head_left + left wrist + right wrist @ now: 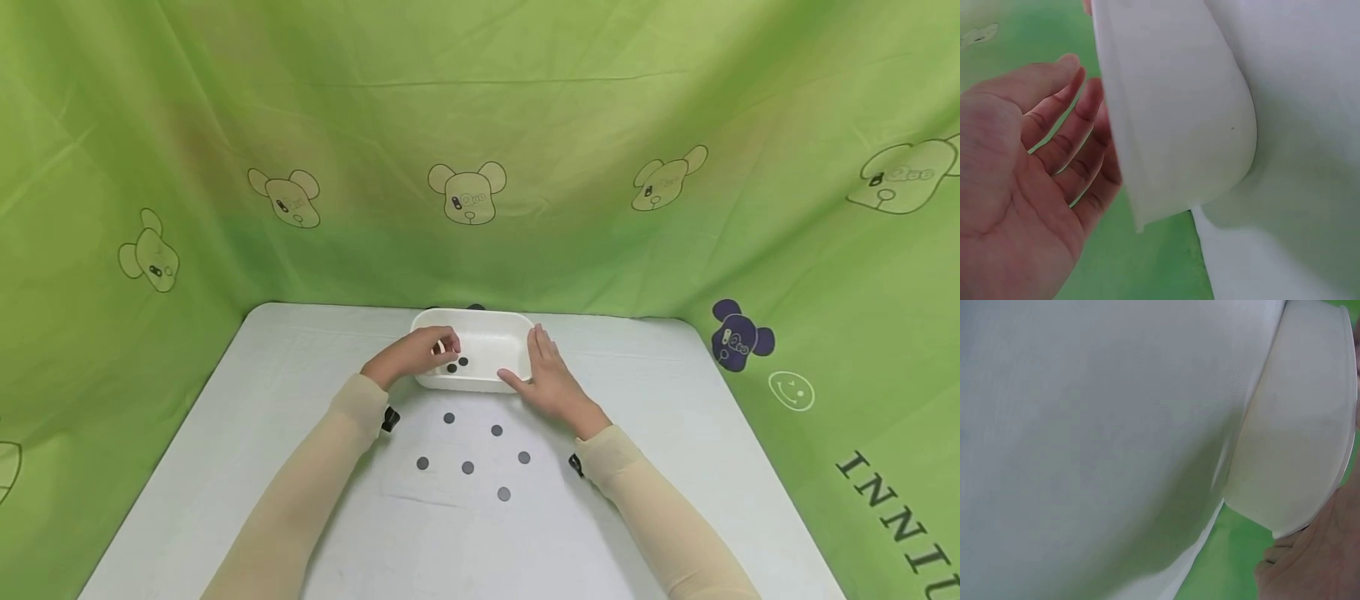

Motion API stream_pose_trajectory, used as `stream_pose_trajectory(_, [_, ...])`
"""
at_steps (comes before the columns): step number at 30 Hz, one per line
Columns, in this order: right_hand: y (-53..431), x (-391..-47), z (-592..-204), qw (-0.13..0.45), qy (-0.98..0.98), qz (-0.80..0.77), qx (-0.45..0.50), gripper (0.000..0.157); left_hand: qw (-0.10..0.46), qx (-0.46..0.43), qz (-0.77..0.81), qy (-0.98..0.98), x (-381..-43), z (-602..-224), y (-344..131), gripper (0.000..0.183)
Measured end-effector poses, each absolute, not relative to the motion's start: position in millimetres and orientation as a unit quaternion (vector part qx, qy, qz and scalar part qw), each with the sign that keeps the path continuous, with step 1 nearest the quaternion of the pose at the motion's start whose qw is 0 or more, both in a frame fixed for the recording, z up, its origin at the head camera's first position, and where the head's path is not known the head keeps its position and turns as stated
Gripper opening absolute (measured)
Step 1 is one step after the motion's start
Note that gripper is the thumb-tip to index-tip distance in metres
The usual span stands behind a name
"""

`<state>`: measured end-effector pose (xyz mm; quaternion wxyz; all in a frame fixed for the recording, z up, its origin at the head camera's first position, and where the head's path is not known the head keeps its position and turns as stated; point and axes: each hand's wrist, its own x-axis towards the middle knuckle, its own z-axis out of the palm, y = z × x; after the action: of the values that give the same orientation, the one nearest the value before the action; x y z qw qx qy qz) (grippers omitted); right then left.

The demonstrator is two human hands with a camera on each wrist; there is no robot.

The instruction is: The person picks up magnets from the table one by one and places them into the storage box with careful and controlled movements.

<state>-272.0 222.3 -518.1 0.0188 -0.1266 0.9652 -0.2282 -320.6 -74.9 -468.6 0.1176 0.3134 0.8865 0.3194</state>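
Discs (468, 467) dot the tabletop (375, 542) before the tray (491, 344), curtain (480, 262) behind; left grip (417, 350) loosely curved, right grip (553, 383) wide.

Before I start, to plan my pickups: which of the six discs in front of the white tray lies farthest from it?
The bottommost disc in the head view; the other five discs lie nearer the tray.

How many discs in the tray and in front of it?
8 discs: 2 in the tray by the left hand, 6 on the table in front: two nearest the tray, three in a middle row, one farthest away. The left hand may hide more.
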Motion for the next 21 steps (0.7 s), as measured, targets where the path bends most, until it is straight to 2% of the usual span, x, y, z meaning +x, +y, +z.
stream_pose_trajectory(21, [224,-274,-521,0.014,0.965,-0.228,-0.131,0.119,0.066,0.296,0.343,0.889,-276,-468,-101,0.014])
